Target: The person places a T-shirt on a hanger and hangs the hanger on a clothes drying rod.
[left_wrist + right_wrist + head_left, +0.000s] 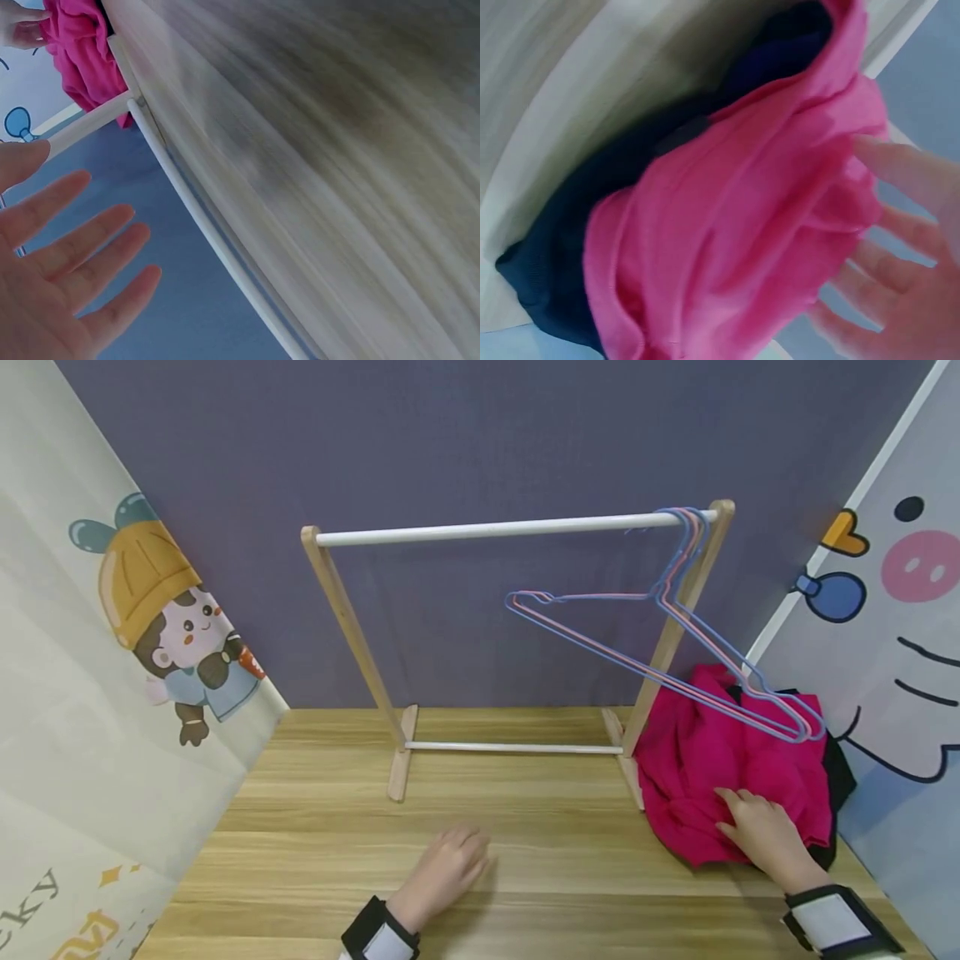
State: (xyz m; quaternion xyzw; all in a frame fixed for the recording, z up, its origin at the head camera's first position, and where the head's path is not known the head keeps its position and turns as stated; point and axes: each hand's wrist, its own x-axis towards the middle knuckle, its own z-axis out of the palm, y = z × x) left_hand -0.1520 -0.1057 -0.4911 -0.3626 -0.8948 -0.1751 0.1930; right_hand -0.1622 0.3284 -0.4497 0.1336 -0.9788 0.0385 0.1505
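Two hands are out in front of the wooden rack [517, 635] — the left hand [448, 868] flat and slack on the table [315, 827], the right hand [765, 835] pressing loose fingers onto the pink garment [720, 777] beside the rack's right foot — better to gather one clean fold.

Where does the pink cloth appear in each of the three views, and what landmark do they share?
Head: pink cloth at lower right, under the right hand.
Left wrist: top left corner, past the rack's foot.
Right wrist: fills the centre, on a dark cloth.
Shared landmark: the wooden table.
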